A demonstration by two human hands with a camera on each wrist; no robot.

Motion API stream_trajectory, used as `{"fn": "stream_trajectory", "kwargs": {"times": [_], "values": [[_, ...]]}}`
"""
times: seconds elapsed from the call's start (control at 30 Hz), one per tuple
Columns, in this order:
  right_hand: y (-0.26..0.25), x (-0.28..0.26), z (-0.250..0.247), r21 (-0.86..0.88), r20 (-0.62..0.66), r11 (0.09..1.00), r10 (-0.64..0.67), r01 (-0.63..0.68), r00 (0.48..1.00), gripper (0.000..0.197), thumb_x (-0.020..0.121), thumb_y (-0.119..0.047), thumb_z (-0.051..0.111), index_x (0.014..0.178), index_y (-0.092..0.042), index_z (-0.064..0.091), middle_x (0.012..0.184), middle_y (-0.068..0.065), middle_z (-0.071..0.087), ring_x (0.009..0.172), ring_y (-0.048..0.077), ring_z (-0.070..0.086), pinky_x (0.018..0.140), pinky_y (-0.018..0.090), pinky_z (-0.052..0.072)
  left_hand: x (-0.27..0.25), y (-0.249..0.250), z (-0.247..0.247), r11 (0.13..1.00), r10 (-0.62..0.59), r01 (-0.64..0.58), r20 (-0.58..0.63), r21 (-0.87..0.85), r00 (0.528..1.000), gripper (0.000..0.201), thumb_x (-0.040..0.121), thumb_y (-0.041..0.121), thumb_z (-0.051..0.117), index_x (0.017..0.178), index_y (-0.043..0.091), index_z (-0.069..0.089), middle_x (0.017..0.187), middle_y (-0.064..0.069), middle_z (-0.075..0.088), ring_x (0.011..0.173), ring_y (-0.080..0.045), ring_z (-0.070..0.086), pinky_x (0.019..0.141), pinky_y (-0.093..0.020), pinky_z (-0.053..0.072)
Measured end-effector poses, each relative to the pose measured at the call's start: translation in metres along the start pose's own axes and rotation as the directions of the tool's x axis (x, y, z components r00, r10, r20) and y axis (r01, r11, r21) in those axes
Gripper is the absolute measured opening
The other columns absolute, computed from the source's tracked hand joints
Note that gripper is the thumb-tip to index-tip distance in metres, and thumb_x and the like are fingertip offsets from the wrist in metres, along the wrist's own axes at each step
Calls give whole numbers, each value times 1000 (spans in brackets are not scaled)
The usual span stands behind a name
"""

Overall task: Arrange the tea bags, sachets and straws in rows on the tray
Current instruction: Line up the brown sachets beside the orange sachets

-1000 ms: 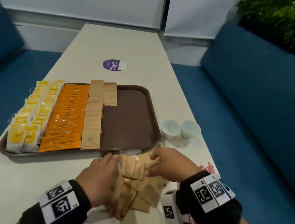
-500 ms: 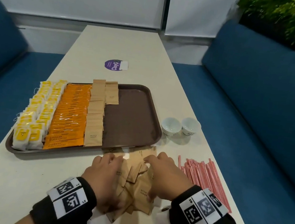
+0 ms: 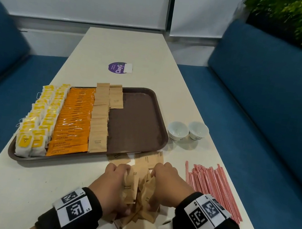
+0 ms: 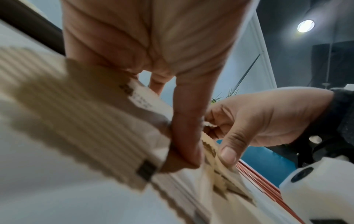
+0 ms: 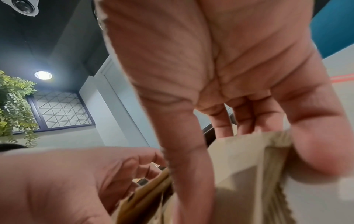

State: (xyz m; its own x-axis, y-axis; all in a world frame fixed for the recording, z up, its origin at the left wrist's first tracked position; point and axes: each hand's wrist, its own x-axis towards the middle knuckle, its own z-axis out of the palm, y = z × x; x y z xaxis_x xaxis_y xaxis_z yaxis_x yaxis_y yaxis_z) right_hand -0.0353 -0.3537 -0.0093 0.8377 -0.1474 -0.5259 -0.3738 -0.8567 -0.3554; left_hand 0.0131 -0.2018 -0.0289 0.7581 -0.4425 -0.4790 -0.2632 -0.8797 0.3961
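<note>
A brown tray [image 3: 139,124] holds rows of yellow tea bags [image 3: 37,117], orange coffee sachets [image 3: 72,120] and brown sugar sachets [image 3: 100,117]; its right half is bare. In front of the tray lies a loose heap of brown sugar sachets [image 3: 139,188]. My left hand [image 3: 115,185] grips a bunch of them from the left, fingers curled round the sachets [image 4: 114,121]. My right hand [image 3: 165,186] pinches sachets [image 5: 249,166] from the right side of the heap. A bundle of red-striped straws [image 3: 211,187] lies on the table to the right.
Two small white cups [image 3: 178,130] stand right of the tray. A purple sticker [image 3: 119,67] marks the table beyond it. Blue benches [image 3: 263,110] flank the long white table [image 3: 20,183] on both sides.
Both hands have drawn the sachets together into a tighter upright bunch and shifted slightly nearer me. The head view has tilted, bringing the straws into sight.
</note>
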Motion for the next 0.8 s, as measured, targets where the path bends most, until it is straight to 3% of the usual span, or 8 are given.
{"fn": "stream_trajectory", "kwargs": {"times": [0.1,0.2,0.33,0.5,0.67,0.8], "values": [[-3,-2,5,-34,-27,999,-8,7,1000,77,62,-22,85,124,-14,40,122,5,33,114,22,35,89,30,46,0,-1,0,999,10,-10,-6,-36,1000,103,56,28,87,138,30,24,134,4,27,116,-18,47,91,-24,46],[-4,-4,6,-53,-72,999,-8,4,997,77,60,-25,86,120,-14,39,120,6,33,113,21,33,88,29,45,0,-2,0,998,23,-25,-26,-56,999,103,55,30,87,137,29,25,134,4,27,119,-17,43,96,-24,43],[-1,-5,2,-31,-88,999,23,-26,996,79,59,-27,87,120,-14,38,120,5,37,114,21,37,87,31,44,-5,-6,-1,994,100,-102,-33,-47,994,119,51,35,88,144,30,14,136,6,20,127,-14,28,106,-23,32],[1,-3,0,-4,-66,999,46,-46,997,82,56,-34,89,118,-15,39,117,2,39,108,19,41,86,30,44,-14,-13,-8,992,120,-118,-36,47,992,115,62,27,83,144,35,3,141,7,8,130,-16,17,108,-24,29],[1,-3,-2,13,-48,998,67,-66,997,85,55,-39,89,119,-16,39,117,1,42,108,19,46,88,32,45,-15,-17,-4,982,57,-43,-72,183,996,106,64,36,78,143,30,8,134,4,21,123,-18,25,102,-25,36],[-3,-3,-1,66,-11,996,57,-57,998,81,57,-31,89,120,-14,40,117,3,44,104,21,51,88,34,48,-13,-6,-1,984,50,-45,-27,172,998,110,58,40,83,142,30,13,132,4,25,122,-17,29,103,-27,36]]}}
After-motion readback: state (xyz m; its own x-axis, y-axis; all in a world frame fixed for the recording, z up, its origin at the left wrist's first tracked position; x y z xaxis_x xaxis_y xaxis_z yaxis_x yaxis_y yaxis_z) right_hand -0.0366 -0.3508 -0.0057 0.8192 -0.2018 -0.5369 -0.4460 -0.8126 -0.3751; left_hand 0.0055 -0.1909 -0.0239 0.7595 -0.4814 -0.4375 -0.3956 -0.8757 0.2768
